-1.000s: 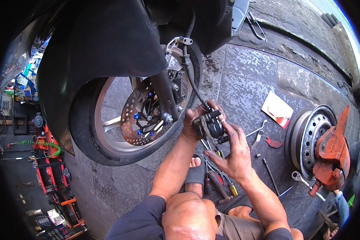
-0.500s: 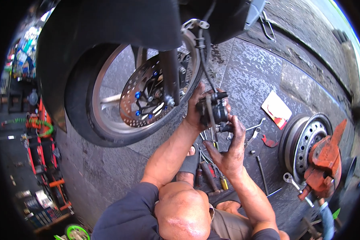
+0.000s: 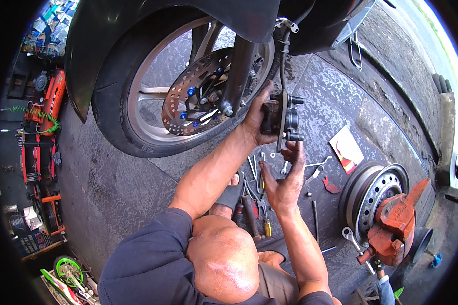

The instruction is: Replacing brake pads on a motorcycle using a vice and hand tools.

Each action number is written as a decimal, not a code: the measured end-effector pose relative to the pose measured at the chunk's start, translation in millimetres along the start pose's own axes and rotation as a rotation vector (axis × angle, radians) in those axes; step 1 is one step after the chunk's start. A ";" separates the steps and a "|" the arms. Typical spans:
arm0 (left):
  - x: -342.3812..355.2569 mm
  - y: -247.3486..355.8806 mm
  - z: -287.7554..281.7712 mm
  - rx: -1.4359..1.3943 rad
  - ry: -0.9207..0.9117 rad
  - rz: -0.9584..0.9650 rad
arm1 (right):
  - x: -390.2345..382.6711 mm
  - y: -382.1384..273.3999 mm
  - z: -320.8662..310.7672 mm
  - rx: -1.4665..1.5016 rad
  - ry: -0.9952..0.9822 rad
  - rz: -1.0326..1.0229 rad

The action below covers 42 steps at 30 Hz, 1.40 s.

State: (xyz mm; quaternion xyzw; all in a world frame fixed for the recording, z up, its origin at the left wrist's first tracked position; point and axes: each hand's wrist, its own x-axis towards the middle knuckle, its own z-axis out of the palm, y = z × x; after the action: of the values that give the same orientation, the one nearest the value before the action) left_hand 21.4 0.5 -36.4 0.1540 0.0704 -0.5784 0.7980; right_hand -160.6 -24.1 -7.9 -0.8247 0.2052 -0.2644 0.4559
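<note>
My left hand [image 3: 257,121] grips a dark brake caliper [image 3: 291,119] from its left side, holding it in the air to the right of the motorcycle's front wheel [image 3: 118,104]. A black brake hose [image 3: 284,63] runs from the caliper up toward the bike. The caliper is apart from the drilled brake disc [image 3: 180,96] with blue bolts. Just below the caliper is my right hand [image 3: 286,190], thumb and fingers apart, its fingertips close to the lower pin. Whether they touch it, I cannot tell. Both hands are smudged with dark grime.
Wrenches, a hammer [image 3: 250,216] and a yellow-handled screwdriver [image 3: 267,227] lie on the floor close to my legs. At right stand a steel wheel rim [image 3: 361,203] and an orange vise [image 3: 392,229], with a ratchet [image 3: 355,243] beside them. A white-and-red packet [image 3: 347,149] lies nearby.
The caliper has turned in my left hand, so its side with the pins shows more plainly. My right hand has shifted slightly left in view. The whole view has swung a little.
</note>
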 end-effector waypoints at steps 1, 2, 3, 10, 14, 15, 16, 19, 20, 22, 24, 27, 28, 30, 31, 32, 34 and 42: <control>0.3 0.7 -1.1 0.003 0.001 -0.002 | -1.0 0.5 1.0 0.005 -0.026 0.008; 1.1 0.4 0.7 0.006 -0.005 -0.007 | -1.5 1.2 0.5 0.007 -0.051 0.014; 1.0 -0.1 2.5 -0.006 -0.031 -0.019 | -3.2 0.2 0.6 0.034 -0.054 0.040; 1.7 -0.6 2.5 0.033 0.007 -0.019 | -19.4 9.9 5.5 -0.128 -0.234 -0.038; 2.1 -1.2 -2.7 -0.001 -0.022 -0.019 | -25.9 2.1 7.5 -0.118 -0.369 -0.001; 2.5 -1.3 -3.7 0.006 -0.035 -0.022 | -27.5 1.5 8.2 -0.117 -0.367 -0.004; 2.5 -1.4 -4.9 0.012 -0.047 -0.024 | -28.8 1.0 9.0 -0.129 -0.391 -0.005; 1.0 -2.7 -0.8 0.014 -0.040 -0.018 | -27.4 -3.4 8.9 -0.145 -0.430 -0.002; 1.1 -2.8 -0.7 0.004 -0.039 -0.022 | -26.7 -5.0 8.5 -0.147 -0.445 0.001; 1.8 -3.0 -1.2 0.008 -0.045 -0.020 | -25.8 -5.4 8.3 -0.143 -0.439 0.000; 1.4 -2.4 -1.9 0.014 -0.049 -0.019 | -25.5 -6.0 8.5 -0.136 -0.432 -0.001; 0.0 -2.5 -2.5 0.013 -0.034 -0.020 | -24.9 -7.6 7.8 -0.155 -0.425 -0.004; -0.4 -2.9 -2.5 0.017 -0.027 -0.011 | -24.8 -8.5 7.5 -0.151 -0.425 0.006; -1.6 -4.7 2.3 0.021 -0.024 -0.005 | -24.1 -9.1 5.7 -0.151 -0.422 0.017; -2.8 -6.0 4.8 0.061 0.005 0.019 | -24.0 -9.3 4.8 -0.124 -0.364 0.005; -4.5 -6.7 6.9 0.102 0.033 0.045 | -22.7 -10.1 4.5 -0.096 -0.308 -0.010; -4.4 -14.6 0.2 0.163 0.131 0.126 | -16.8 -15.1 -2.0 0.022 -0.089 -0.020; -16.7 -77.2 25.3 0.819 0.318 0.768 | 54.1 -0.6 -24.2 0.048 0.418 0.044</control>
State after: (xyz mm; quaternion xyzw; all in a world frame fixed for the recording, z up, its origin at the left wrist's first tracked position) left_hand -58.6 -14.6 -20.4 0.5492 -0.1009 -0.1974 0.8057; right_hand -133.6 -70.8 16.8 -0.7362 0.3070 -0.4244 0.4285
